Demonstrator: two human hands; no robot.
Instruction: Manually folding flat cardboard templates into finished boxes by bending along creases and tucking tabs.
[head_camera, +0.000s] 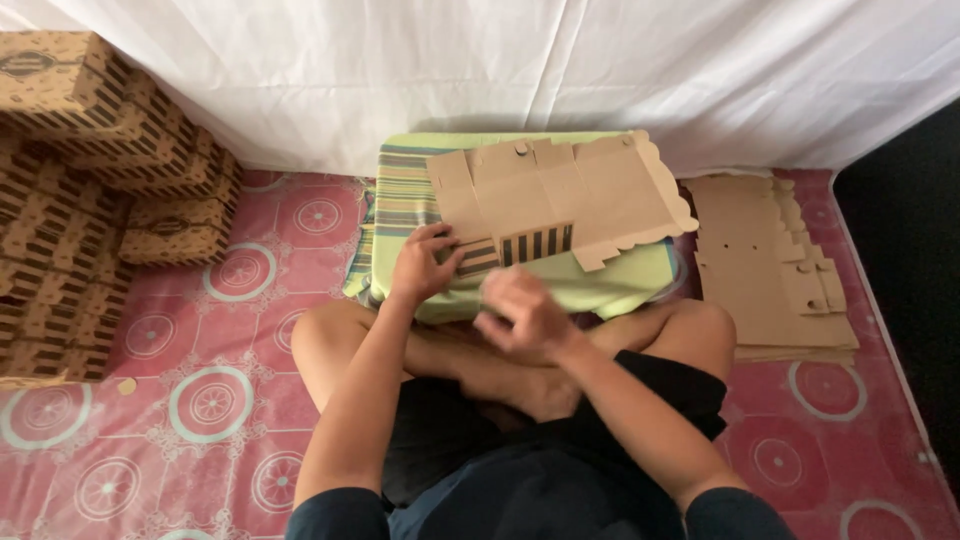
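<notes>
The person sits cross-legged on a pink mat (240, 330) with a green cushion (600, 285) across the knees. A flat cardboard blank (560, 195) lies on the cushion. The left hand (425, 265) pinches the blank's near-left flap, fingers closed on it. The right hand (525, 315) hovers just in front, blurred; I cannot tell its grip. Folded boxes (90, 170) are stacked at left, more blanks (770, 270) piled at right.

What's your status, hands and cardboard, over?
Left hand pressing the flat cardboard blank on the green cushion. Right hand blurred at its near edge, grip unclear. Flat blank stack right, folded boxes left.
</notes>
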